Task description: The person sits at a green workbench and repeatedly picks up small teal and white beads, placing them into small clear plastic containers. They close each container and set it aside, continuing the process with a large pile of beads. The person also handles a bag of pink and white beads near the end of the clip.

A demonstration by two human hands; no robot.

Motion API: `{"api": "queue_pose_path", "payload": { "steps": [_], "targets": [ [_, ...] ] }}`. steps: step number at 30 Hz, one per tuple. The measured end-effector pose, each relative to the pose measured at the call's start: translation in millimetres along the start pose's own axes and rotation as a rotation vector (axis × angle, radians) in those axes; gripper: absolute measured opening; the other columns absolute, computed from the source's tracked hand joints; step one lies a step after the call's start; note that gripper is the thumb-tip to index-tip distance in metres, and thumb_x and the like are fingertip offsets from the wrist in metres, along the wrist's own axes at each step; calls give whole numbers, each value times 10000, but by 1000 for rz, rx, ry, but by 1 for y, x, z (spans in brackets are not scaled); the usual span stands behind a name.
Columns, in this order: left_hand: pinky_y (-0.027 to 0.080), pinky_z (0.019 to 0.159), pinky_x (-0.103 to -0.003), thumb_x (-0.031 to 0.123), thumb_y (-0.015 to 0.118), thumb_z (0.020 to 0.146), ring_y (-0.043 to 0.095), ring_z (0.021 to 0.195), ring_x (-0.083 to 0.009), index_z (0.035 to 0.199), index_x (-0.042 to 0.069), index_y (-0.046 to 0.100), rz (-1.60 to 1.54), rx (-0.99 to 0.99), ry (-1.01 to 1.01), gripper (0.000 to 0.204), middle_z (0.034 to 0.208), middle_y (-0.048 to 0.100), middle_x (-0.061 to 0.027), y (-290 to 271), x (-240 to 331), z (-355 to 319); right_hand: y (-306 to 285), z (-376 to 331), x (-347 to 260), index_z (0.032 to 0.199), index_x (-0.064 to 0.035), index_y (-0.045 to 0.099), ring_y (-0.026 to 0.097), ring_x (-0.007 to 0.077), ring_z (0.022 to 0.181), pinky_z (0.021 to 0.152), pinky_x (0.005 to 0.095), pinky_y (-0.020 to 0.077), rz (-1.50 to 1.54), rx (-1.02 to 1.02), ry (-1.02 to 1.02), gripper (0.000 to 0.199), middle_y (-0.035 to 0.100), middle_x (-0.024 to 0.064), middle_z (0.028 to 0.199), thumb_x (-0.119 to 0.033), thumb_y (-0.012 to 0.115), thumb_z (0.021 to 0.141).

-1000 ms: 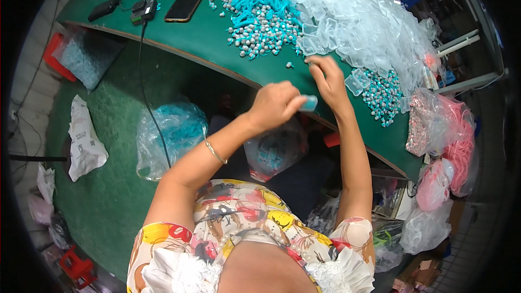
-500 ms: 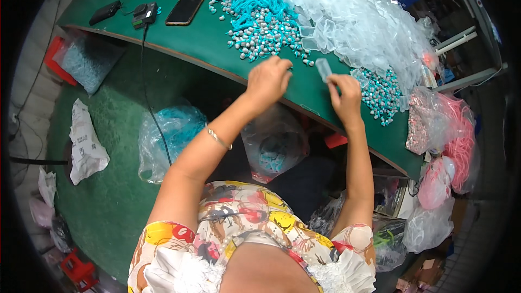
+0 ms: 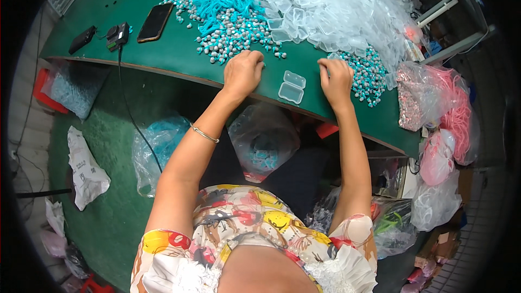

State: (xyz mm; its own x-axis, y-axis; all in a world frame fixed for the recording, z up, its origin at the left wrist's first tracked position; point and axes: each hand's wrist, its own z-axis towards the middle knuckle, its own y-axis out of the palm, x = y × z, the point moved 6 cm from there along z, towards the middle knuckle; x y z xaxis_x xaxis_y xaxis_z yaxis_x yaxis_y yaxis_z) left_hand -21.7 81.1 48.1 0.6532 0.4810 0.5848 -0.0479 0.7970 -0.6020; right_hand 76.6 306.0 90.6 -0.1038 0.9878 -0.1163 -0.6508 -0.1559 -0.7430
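Note:
A small clear plastic box [image 3: 291, 92] lies with its lid open on the green table [image 3: 179, 49], between my two hands and touched by neither. My left hand [image 3: 242, 74] is closed in a pinch at the table's front edge, below a pile of small grey-and-turquoise pieces [image 3: 230, 32]. A speck of turquoise shows at its fingertips, too small to name. My right hand [image 3: 337, 80] has its fingers curled together beside a second pile of small turquoise-and-grey pieces [image 3: 370, 76]. What it may hold is hidden.
A large heap of clear plastic boxes [image 3: 336, 11] covers the far side, beside turquoise cords [image 3: 225, 2]. A phone [image 3: 155, 23] and a small black device with a cable [image 3: 118, 34] lie at left. Bags with pink cords [image 3: 448, 103] hang at right; a clear bag [image 3: 264, 135] is below.
The clear box that my right hand held has been let go and lies open on the table. My right hand has moved to the right-hand pile. The whole view has shifted somewhat.

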Motion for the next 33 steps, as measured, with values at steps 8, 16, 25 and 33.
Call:
{"api": "queue_pose_path", "payload": {
  "steps": [8,16,25,33],
  "targets": [
    [504,711,-433,96,699,806,644,818,-313,899,69,660,-93,8,9,104,832,652,-106,-3,3,2,59,47,44,823,-137,699,643,278,875,816,484,360,-418,-134,163,52,699,49,826,-186,700,807],
    [514,671,-372,117,701,839,656,764,-259,962,70,690,-237,-34,-34,132,866,669,-92,-2,1,-4,43,33,26,876,-142,714,636,260,889,855,478,341,-289,-117,166,100,708,45,856,-198,705,794],
    [503,668,-355,125,709,823,632,743,-237,928,67,702,-433,-240,-11,120,854,660,-86,12,37,-12,62,44,43,909,-138,710,630,260,928,887,508,339,-382,-218,194,160,709,49,918,-243,743,792],
    [489,789,-402,152,728,806,615,892,-281,889,90,703,-311,-346,129,107,902,648,-60,15,50,-17,64,50,41,831,-125,685,632,264,889,863,498,348,-387,-108,144,51,684,54,848,-163,699,800]
  ]
}}
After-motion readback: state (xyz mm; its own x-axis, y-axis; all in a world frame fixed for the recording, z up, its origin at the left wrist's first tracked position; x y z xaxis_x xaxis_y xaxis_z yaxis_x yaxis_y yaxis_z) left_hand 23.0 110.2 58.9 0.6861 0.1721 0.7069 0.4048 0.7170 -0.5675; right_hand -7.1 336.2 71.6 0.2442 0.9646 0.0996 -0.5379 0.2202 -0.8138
